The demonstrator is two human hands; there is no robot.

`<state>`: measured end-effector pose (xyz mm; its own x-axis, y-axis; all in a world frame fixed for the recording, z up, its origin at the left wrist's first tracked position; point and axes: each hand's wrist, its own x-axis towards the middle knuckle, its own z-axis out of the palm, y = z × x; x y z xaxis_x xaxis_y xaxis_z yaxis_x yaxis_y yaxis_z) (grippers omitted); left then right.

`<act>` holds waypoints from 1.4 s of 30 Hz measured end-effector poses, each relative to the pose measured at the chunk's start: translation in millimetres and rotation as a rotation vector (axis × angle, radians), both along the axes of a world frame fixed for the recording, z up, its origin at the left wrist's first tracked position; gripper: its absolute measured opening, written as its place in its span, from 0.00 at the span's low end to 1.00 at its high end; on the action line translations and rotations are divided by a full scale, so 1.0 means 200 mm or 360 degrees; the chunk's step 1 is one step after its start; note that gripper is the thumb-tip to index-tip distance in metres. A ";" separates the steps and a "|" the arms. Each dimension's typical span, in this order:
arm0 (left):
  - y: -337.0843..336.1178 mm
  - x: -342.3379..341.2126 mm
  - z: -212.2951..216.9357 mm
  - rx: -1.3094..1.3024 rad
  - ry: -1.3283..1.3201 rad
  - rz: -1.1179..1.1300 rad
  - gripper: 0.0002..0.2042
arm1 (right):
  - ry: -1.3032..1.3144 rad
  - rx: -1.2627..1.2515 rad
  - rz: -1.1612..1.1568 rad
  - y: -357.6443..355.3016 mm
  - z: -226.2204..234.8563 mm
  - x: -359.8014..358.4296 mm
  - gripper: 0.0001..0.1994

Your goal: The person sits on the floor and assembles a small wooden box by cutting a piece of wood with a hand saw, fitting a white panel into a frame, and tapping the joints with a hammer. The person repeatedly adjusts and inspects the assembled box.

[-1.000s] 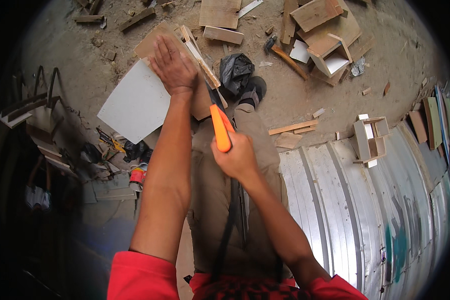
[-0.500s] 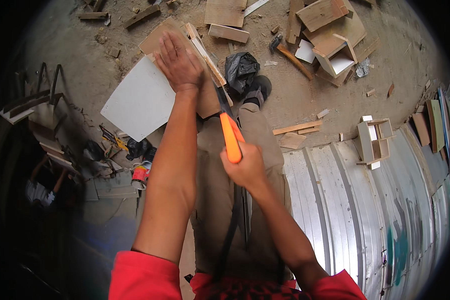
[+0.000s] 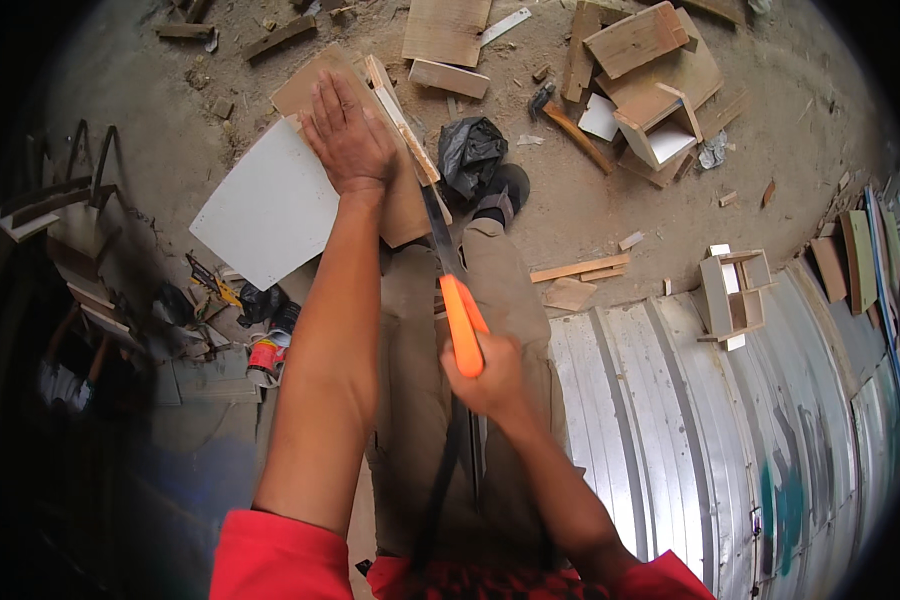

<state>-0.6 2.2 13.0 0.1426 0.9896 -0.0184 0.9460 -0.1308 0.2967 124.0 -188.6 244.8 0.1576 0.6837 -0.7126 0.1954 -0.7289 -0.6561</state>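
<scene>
My right hand (image 3: 485, 375) is wrapped round the orange handle of a handsaw (image 3: 464, 325). Its dark blade points away from me and meets the right edge of a brown wooden board (image 3: 403, 215). Flat on that board lies my left hand (image 3: 348, 135), fingers stretched out, pressing from above. Along the board's right side runs a narrow strip with a pale, rough edge (image 3: 410, 135). A white panel (image 3: 270, 205) sits to the left, partly under the brown board. What supports the board is mostly hidden by my left arm and the board itself.
Beyond the board, a black plastic bag (image 3: 472, 155) lies by my shoe (image 3: 510, 185). A hammer (image 3: 575, 130) and wooden boxes (image 3: 660, 125) rest on the dirt ground at far right. Corrugated metal sheeting (image 3: 630, 400) covers the near right. A red can (image 3: 265, 358) stands at left.
My right hand has drawn the saw back toward me, so more of the blade shows. My left hand keeps its place on the board. The whole view has shifted slightly.
</scene>
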 end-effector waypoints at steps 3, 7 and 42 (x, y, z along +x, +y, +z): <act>-0.03 0.00 0.04 -0.0047 0.0011 0.0028 0.33 | 0.0120 -0.0177 -0.0111 -0.06 0.38 0.09 0.07; 0.01 0.02 -0.01 -0.0024 -0.0026 -0.0021 0.33 | 0.0064 -0.0183 0.0013 0.22 0.01 0.08 0.09; -0.02 -0.01 0.03 -0.0021 0.0036 0.0028 0.34 | 0.0061 -0.0005 -0.0063 -0.01 0.03 0.00 0.07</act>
